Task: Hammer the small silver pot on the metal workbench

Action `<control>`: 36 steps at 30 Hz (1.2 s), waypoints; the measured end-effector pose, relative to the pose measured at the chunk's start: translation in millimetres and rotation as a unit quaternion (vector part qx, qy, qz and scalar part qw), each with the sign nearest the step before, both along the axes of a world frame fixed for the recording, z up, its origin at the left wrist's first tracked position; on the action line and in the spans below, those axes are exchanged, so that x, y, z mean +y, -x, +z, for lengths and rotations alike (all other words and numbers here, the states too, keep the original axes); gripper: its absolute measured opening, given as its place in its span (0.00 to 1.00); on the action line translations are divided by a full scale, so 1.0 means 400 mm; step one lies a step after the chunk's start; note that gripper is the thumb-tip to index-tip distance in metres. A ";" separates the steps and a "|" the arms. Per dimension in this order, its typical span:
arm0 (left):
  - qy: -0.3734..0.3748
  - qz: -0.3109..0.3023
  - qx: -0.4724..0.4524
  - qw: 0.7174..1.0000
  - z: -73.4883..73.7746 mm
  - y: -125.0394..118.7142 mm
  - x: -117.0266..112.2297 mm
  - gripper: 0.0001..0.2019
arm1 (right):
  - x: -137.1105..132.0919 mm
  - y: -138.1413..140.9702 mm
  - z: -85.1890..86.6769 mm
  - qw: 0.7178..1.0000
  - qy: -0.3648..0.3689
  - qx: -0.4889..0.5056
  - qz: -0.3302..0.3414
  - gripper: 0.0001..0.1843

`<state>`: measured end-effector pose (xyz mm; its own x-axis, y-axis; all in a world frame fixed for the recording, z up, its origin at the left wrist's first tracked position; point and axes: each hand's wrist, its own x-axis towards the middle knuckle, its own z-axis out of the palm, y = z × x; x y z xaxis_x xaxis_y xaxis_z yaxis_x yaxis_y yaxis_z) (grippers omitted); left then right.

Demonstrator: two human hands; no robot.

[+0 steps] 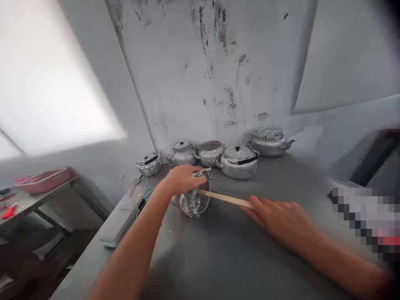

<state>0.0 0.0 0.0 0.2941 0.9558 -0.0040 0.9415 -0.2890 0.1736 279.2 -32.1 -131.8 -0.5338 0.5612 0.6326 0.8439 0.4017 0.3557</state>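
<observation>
Five dull silver metal kettles (239, 162) stand along the stained white wall (212, 75). Far left of them, a shallow red plastic tray (43, 179) sits on a side table (28, 202).

We count 5 kettles by the wall: (149, 163), (183, 152), (210, 153), (238, 162), (268, 141). Plus 1 kettle on its side (191, 200), so 6 total. Also 1 wooden stick (225, 198), 1 pink tray (43, 179).

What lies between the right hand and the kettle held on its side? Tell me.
A wooden stick spans it, from the right hand into the tipped kettle under the left hand; head view.
</observation>
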 end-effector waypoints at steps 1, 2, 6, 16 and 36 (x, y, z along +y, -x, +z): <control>-0.005 -0.001 0.000 1.000 -0.002 0.000 0.002 0.32 | 0.001 -0.002 -0.002 1.000 0.009 -0.007 0.001 0.23; -0.010 -0.002 -0.001 1.000 -0.004 0.000 0.004 0.32 | 0.001 -0.004 -0.005 1.000 0.016 -0.012 0.001 0.23; -0.018 -0.004 -0.001 1.000 -0.006 0.001 0.008 0.31 | 0.005 -0.009 -0.011 1.000 0.019 -0.019 -0.006 0.23; -0.032 -0.009 -0.009 0.999 -0.010 0.003 0.008 0.29 | 0.006 -0.014 -0.015 0.999 0.005 -0.012 0.030 0.24; 0.004 -0.048 -0.032 0.998 -0.017 0.033 0.026 0.35 | 0.011 -0.033 -0.021 0.998 -0.040 -0.042 0.013 0.23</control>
